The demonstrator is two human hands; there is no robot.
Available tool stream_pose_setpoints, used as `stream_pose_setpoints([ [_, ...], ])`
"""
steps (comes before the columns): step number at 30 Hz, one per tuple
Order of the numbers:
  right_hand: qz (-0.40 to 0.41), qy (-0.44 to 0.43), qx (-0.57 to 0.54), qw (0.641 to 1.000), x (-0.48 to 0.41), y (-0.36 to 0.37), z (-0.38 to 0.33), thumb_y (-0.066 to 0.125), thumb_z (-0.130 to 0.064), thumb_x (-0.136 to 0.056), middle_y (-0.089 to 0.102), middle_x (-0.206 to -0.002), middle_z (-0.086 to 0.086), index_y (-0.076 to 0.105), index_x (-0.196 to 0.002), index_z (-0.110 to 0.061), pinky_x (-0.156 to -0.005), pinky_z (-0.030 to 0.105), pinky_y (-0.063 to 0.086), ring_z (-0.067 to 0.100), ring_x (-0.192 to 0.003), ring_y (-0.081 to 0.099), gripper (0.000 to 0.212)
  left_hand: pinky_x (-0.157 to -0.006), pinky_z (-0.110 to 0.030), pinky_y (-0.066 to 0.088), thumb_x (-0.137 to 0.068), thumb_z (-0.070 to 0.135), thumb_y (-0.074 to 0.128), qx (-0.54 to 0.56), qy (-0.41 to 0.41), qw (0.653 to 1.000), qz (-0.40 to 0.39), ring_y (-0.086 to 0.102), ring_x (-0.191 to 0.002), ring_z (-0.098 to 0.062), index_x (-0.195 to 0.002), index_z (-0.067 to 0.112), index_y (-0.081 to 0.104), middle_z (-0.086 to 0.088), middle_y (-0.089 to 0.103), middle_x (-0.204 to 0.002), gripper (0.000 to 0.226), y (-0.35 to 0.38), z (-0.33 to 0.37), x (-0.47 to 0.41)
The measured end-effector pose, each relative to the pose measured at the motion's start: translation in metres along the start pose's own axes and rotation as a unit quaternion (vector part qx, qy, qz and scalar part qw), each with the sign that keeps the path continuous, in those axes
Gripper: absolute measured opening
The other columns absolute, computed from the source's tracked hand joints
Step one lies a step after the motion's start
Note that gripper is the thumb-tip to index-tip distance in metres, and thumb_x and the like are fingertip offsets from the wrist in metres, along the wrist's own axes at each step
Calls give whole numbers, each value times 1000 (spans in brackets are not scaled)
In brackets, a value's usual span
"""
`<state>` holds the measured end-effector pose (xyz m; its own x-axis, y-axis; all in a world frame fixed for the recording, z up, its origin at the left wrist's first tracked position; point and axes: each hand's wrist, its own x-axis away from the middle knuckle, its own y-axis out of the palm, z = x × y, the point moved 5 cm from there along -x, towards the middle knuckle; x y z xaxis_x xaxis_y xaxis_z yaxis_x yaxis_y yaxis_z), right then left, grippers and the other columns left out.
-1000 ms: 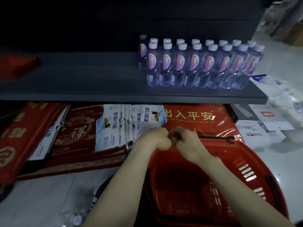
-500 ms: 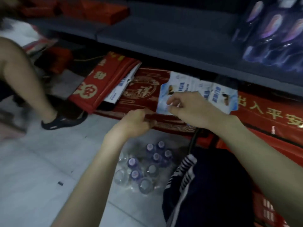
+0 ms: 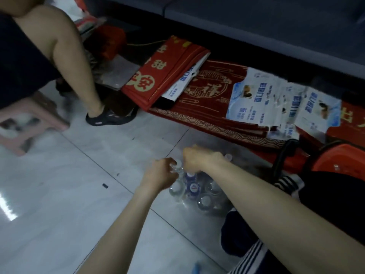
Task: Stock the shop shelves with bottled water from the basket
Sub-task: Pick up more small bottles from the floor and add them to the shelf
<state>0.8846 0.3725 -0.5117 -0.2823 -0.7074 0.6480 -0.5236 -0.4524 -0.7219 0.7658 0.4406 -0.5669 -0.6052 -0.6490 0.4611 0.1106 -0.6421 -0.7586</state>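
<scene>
both hands have dropped since half a second ago, from the air in front of the red mats down onto the water bottles (image 3: 194,189), and the view has tipped further toward the floor.

the bottles stand bunched together on the pale tiled floor (image 3: 59,194), just left of the person's dark striped shorts (image 3: 248,252) and well short of the red basket (image 3: 343,163), which sits at the right edge with its black handle (image 3: 284,155) raised. none of the bottles is in the basket or on the grey shelf (image 3: 276,26).

the left hand (image 3: 161,174) sits at the left edge of the bunch, fingers (image 3: 171,165) curled tight round clear plastic at a bottle top. the right hand (image 3: 199,160) is arched over the far side, knuckles up and fingers curled downward; a blue-capped bottle (image 3: 192,184) stands directly beneath them. its fingertips are hidden under the hand, so i cannot tell whether they pinch anything. one more cap (image 3: 228,156) shows just behind the right wrist.

blue-and-white packets (image 3: 256,103) lie on the mats (image 3: 205,95) under the shelf. another person's leg (image 3: 77,72), dark shoe (image 3: 110,118) and a pink stool (image 3: 31,123) fill the left.
</scene>
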Motion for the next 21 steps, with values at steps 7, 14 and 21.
stream_pose_setpoints([
  [7,-76,92,48,992,2,87,44,60,-21,-98,56,-142,12,55,-139,-16,-99,41,48,34,-128,57,41,-93,-39,57,-86,20,69,-28,7,1000,-1,67,-107,-28,-134,23,64,-8,66,-123,48,59,-30,-4],
  [14,-54,91,95,990,-12,124,48,67,-27,-89,59,-137,12,56,-138,-15,-102,43,52,32,-123,59,51,-91,-43,54,-91,28,68,-96,13,995,-29,63,-110,-37,-131,17,56,-13,58,-120,43,91,-36,-16],
  [21,-32,86,82,992,-18,145,52,64,-21,-98,48,-150,13,46,-149,-16,-105,46,52,32,-137,50,54,-89,-45,55,-94,30,69,-143,38,989,-21,63,-112,-40,-131,9,49,-19,62,-123,47,98,-39,-23],
])
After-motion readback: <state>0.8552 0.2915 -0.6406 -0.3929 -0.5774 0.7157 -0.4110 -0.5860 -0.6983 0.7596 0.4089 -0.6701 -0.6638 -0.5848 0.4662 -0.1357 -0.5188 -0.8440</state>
